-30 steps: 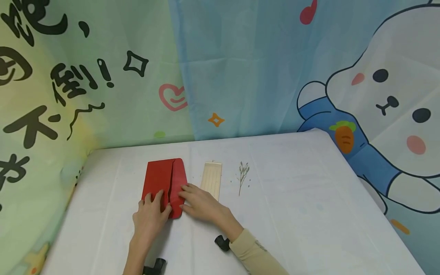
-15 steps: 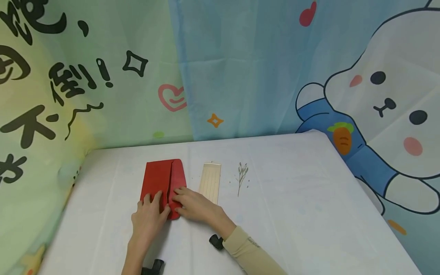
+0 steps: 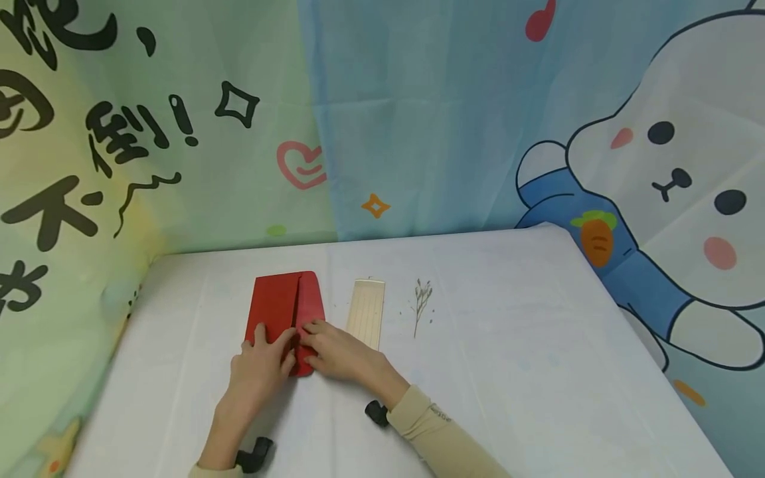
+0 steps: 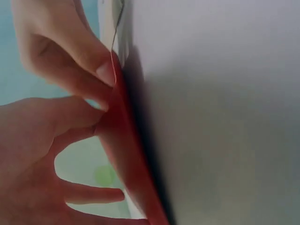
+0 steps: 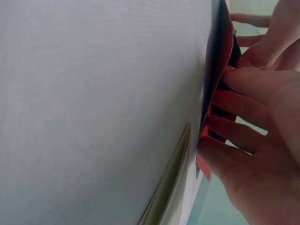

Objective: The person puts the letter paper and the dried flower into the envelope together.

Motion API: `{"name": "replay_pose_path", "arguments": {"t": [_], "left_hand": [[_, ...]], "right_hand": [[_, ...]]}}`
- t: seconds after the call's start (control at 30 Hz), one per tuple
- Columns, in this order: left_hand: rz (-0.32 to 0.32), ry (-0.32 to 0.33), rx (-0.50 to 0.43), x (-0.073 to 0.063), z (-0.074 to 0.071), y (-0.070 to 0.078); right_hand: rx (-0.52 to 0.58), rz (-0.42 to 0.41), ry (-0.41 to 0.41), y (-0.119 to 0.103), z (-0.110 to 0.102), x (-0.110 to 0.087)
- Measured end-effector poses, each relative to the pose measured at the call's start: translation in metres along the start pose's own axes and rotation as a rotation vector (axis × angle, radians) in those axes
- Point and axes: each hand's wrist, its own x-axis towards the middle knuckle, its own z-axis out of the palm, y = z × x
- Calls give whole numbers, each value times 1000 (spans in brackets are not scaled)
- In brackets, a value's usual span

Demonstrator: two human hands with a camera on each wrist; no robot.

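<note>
Lying place: the red envelope [image 3: 271, 299] is flat on the white table [image 3: 508, 332], left of centre, its near end under both hands.
Long axis: near to far; the lengthwise flap [image 3: 309, 292] forms its right side, and the flap's edge runs the same way.
Left hand: the left hand [image 3: 257, 375] comes in from the near left, fingers on the main panel, thumb and index by the flap's edge; whether they pinch it I cannot tell.
Right hand: the right hand [image 3: 343, 348] reaches over from the right, fingers extended and touching the flap without wrapping round it.
Key relation: the flap's edge lies between the two hands, just beside the left thumb; the flap's face belongs to the right hand's side.
Farther right: a pale ribbed strip [image 3: 366, 309], just beyond the right hand, then a dried sprig [image 3: 422, 302], apart from both hands.
</note>
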Motion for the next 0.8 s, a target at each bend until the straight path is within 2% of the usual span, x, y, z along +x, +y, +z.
{"name": "replay_pose_path", "arguments": {"t": [0.2, 0.43, 0.57, 0.8], "left_hand": [[34, -104, -7, 6, -5, -9], [55, -201, -141, 11, -9, -20], [70, -209, -149, 11, -10, -23], [83, -174, -129, 12, -9, -23]], "right_hand": [[-5, -2, -7, -1, 1, 1], [1, 10, -5, -1, 2, 2], [10, 13, -14, -1, 2, 3], [19, 22, -12, -2, 1, 2]]}}
